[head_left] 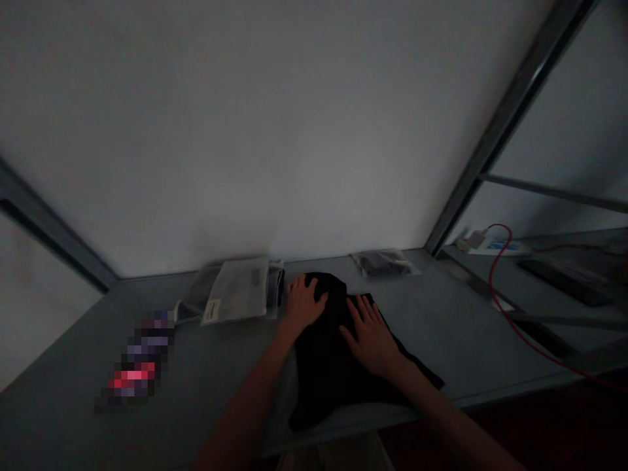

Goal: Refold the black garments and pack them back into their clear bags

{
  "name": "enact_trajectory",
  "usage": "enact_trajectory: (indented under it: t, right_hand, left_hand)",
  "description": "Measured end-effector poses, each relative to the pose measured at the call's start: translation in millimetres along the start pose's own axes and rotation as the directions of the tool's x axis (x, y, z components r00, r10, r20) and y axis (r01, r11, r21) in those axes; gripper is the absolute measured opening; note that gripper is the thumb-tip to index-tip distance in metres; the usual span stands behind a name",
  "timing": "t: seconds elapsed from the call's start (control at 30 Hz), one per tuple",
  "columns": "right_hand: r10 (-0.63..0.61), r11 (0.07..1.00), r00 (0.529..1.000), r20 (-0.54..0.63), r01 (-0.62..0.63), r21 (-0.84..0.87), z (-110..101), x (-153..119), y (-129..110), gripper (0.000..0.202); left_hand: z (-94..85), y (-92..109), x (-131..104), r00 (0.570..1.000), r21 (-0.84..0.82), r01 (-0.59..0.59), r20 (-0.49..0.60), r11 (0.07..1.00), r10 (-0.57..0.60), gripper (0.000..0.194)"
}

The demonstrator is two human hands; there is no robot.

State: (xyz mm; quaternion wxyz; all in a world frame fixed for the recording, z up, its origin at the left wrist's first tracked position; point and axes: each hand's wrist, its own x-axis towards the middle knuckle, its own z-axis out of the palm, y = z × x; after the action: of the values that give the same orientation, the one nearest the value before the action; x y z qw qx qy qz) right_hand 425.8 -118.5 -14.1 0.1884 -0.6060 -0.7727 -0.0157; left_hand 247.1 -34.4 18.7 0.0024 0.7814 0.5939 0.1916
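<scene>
We have both hands flat and spread on the black cloth (338, 353), lower centre of frame on the worktop (441, 314), gripping nothing. Left hand (304, 302) presses its far end, right hand (373, 335) mid-cloth. Long axis runs from us toward the wall.

A gray table (466, 327) sits by a plain white wall (275, 131). A flat clear bag with a white paper (238, 297) lies at ten o'clock. A small clear bag (385, 263) lies at one o'clock. At three o'clock, a red cord (495, 288) runs from a white power strip (490, 245).
</scene>
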Motion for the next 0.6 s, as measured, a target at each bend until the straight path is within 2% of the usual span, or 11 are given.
enact_trajectory:
  t: [0.1,0.17,0.3,0.43,0.5,0.6]
  right_hand:
    - [-0.141,0.990,0.989,0.055,0.139,0.036,-7.9,3.0,10.8,0.067]
    - [-0.269,0.961,0.959,0.093,0.261,0.085,-18.0,5.6,21.5,0.067]
    - [-0.456,0.879,0.878,0.146,0.418,0.228,-39.3,15.7,54.0,0.077]
    - [-0.501,0.847,0.849,0.166,0.442,0.297,-53.2,27.3,78.6,0.085]
    - [-0.487,0.857,0.863,0.134,0.443,0.264,-57.5,26.9,72.0,0.083]
    - [-0.391,0.915,0.919,0.047,0.383,0.127,-57.0,14.6,36.7,0.088]
  left_hand:
    - [-5.9,3.4,9.6,0.988,-0.006,0.153,-0.032,0.988,-0.153,0.045]
    - [-8.7,5.8,14.2,0.974,-0.054,0.225,0.000,0.973,-0.225,0.048]
    - [-11.9,9.5,14.9,0.967,-0.158,0.250,0.079,0.955,-0.240,0.035]
    - [-16.6,11.4,9.1,0.964,-0.255,0.267,0.087,0.929,-0.253,0.023]
    - [-20.1,10.3,5.6,0.945,-0.320,0.327,0.119,0.889,-0.305,0.025]
    - [-23.8,4.0,-1.2,0.896,-0.410,0.442,0.165,0.798,-0.411,0.030]
